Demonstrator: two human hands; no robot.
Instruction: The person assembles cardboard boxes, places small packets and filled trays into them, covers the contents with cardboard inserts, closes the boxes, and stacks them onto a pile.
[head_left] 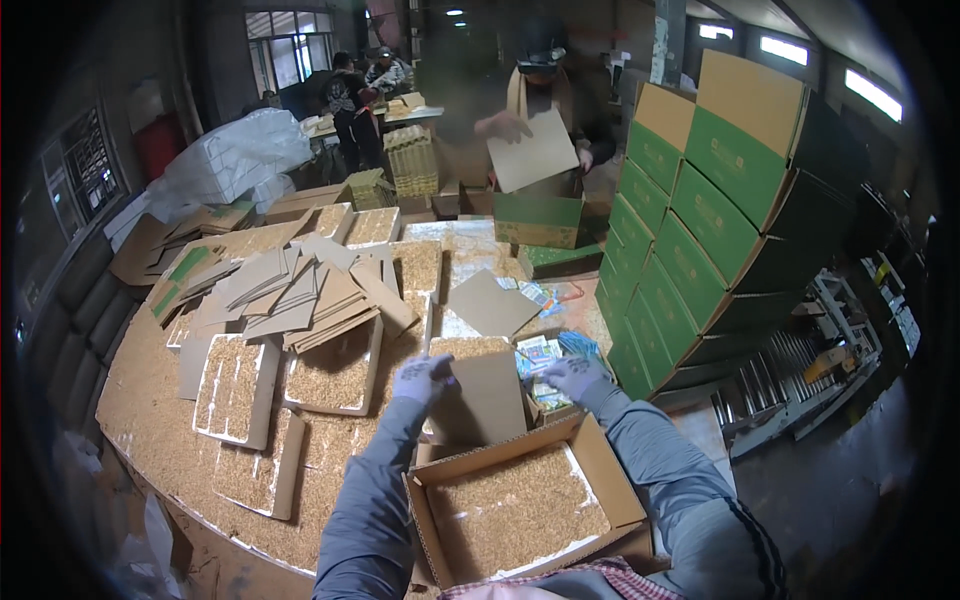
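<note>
Left hand (422, 378) pinches cardboard sheet (482, 402); right hand (579, 378) palm-down at leaflets (538, 353); its grip unclear.

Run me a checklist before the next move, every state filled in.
1. Open carton in front of the body, top uncovered: ok.
2. Grainy fill spread across the inside of that carton: ok.
3. Left hand on the edge of the brown cardboard sheet: ok.
4. Cardboard sheet lying over the fill: not ok, it is beyond the carton's far wall.
5. Right hand gripping any of the colourful packets: cannot tell.
</note>
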